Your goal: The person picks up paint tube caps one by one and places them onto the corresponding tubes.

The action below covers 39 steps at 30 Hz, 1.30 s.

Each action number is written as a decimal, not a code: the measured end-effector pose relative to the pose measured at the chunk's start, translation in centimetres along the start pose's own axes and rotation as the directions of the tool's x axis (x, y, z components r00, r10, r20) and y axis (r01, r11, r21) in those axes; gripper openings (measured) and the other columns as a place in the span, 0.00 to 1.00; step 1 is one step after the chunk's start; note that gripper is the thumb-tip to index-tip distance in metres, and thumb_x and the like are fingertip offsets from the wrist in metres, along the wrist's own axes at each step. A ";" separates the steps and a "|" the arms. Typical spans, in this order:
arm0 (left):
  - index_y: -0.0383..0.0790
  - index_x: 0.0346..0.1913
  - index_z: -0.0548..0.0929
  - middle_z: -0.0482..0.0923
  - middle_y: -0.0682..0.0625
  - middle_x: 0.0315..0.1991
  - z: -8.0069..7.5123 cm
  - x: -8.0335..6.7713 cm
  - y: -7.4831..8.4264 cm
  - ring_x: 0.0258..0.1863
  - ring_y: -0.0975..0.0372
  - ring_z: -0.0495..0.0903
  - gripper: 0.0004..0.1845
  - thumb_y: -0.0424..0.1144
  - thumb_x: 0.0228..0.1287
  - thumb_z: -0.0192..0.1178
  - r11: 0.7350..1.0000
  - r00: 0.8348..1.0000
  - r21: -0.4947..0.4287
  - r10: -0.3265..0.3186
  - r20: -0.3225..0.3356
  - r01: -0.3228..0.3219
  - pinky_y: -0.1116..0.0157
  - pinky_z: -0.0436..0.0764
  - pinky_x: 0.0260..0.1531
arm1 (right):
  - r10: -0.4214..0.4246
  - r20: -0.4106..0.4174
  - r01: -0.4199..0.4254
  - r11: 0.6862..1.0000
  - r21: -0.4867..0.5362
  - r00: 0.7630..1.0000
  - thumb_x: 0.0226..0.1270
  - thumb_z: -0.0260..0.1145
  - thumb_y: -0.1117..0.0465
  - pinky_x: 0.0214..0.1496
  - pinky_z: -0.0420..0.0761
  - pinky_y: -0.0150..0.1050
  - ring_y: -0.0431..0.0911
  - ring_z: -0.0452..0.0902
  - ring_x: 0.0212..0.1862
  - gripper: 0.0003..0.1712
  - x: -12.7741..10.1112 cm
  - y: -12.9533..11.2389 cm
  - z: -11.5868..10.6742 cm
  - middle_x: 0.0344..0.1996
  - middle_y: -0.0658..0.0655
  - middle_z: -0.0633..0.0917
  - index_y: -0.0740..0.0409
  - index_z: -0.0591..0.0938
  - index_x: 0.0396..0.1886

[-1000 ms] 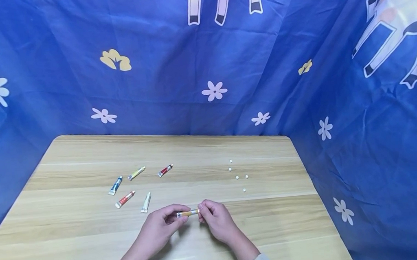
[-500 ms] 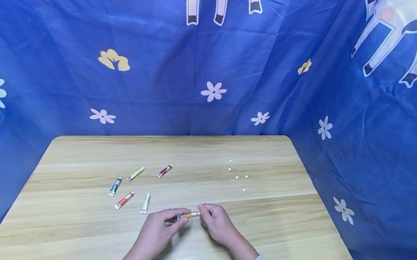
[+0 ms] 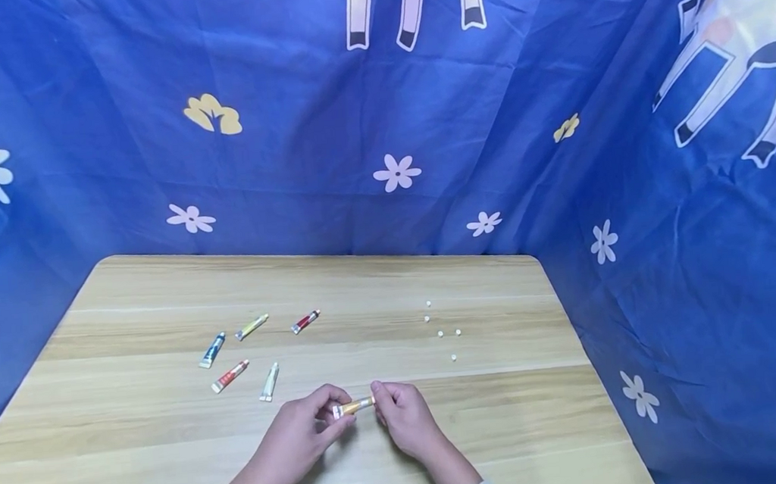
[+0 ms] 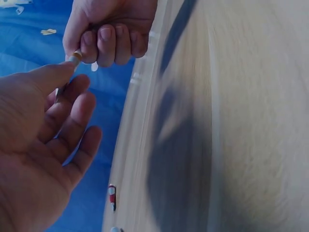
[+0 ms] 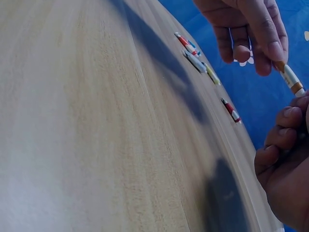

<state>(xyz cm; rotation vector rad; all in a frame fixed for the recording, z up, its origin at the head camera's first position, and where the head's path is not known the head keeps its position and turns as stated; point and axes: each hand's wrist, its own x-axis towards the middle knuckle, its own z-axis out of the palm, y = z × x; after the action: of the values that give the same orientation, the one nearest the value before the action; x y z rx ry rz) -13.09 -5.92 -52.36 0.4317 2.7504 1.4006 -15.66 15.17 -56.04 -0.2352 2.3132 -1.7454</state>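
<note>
A small ochre-yellow paint tube (image 3: 353,407) is held over the table between both hands. My left hand (image 3: 300,435) pinches its flat crimped end, with thumb and index finger on either side. At the tube's other end, my right hand (image 3: 407,420) pinches the neck with thumb and bent index finger, and its fingertips hide the tip. The right wrist view shows the tube's white and ochre body (image 5: 291,78) bridging the two hands. The right hand's other fingers (image 4: 107,46) are curled into the palm in the left wrist view.
On the wooden table (image 3: 137,444), left of centre, lie a blue tube (image 3: 212,350), a yellow tube (image 3: 252,327), a dark red tube (image 3: 306,322), a red tube (image 3: 231,377) and a pale tube (image 3: 270,382). Several small white caps (image 3: 440,334) lie right of centre. Blue cloth (image 3: 310,126) hangs behind.
The tube's crimped end has dipped toward me and shows more. My left index finger has bent further, and both hands have shifted down slightly in the view. The tubes on the table lie as before.
</note>
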 end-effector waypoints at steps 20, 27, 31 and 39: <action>0.53 0.47 0.91 0.86 0.64 0.38 -0.4 1.4 -0.2 0.32 0.74 0.78 0.11 0.43 0.63 0.79 0.912 0.991 0.390 0.137 0.013 -0.131 0.69 0.80 0.35 | -0.061 -0.049 0.055 0.991 -0.122 0.997 0.89 0.55 0.46 0.32 0.73 0.30 0.32 0.67 0.23 0.33 0.4 0.6 0.2 0.20 0.65 0.81 0.61 0.78 0.22; 0.54 0.45 0.90 0.88 0.62 0.38 0.1 2.6 -0.3 0.33 0.71 0.82 0.09 0.45 0.64 0.77 0.872 0.985 0.460 0.172 0.030 -0.167 0.65 0.83 0.39 | -0.047 -0.070 0.038 0.991 -0.125 0.996 0.90 0.52 0.47 0.37 0.76 0.30 0.33 0.72 0.27 0.30 0.5 0.6 -0.1 0.25 0.65 0.84 0.60 0.82 0.27; 0.53 0.44 0.89 0.85 0.62 0.33 0.2 3.2 -0.2 0.28 0.72 0.75 0.09 0.43 0.64 0.77 0.872 0.986 0.463 0.160 0.043 -0.161 0.64 0.82 0.36 | -0.039 -0.054 0.034 0.995 -0.098 0.998 0.90 0.52 0.47 0.42 0.78 0.30 0.38 0.77 0.30 0.28 0.5 0.5 -0.4 0.27 0.63 0.86 0.60 0.85 0.33; 0.53 0.40 0.87 0.84 0.62 0.30 0.2 4.5 -0.7 0.28 0.71 0.78 0.09 0.42 0.62 0.79 0.868 0.981 0.460 0.185 0.051 -0.188 0.52 0.86 0.47 | -0.073 -0.022 0.070 0.993 -0.094 0.997 0.90 0.53 0.49 0.45 0.78 0.30 0.44 0.79 0.32 0.24 0.3 0.5 -0.8 0.30 0.68 0.86 0.60 0.87 0.41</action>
<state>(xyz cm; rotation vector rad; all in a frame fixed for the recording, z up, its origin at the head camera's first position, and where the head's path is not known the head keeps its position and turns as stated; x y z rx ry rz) -17.54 -4.97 -52.56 0.7302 3.0970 0.7355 -16.21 15.98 -56.36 -0.3177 2.4357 -1.6846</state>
